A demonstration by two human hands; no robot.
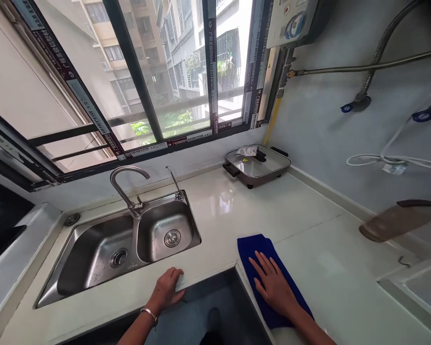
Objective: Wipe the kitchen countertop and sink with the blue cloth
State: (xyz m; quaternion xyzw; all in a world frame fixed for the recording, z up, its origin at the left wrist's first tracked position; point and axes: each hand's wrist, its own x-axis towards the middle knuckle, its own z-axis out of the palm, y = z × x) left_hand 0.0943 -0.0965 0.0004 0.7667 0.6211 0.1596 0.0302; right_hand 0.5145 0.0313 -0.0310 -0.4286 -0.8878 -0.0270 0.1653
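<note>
My right hand (273, 287) lies flat on a folded dark blue cloth (249, 247), fingers spread and pointing away from me. The cloth rests on the pale countertop (309, 254) at the inner corner, beside its front edge. At the front edge near the sink, my left hand (165, 290) leans on the counter with its fingers bent and the thumb apart, below the edge. A silver bangle (149, 314) circles that wrist. Just beyond is a double-bowl steel sink (136, 244) with water drops in it.
A curved faucet (124, 187) and a thin spout (173, 178) rise behind the sink. An electric pan (260, 167) with a glass lid stands in the back corner. A brown object (391, 223) sits at the right wall, beneath a white cord (384, 158). Windows span the back.
</note>
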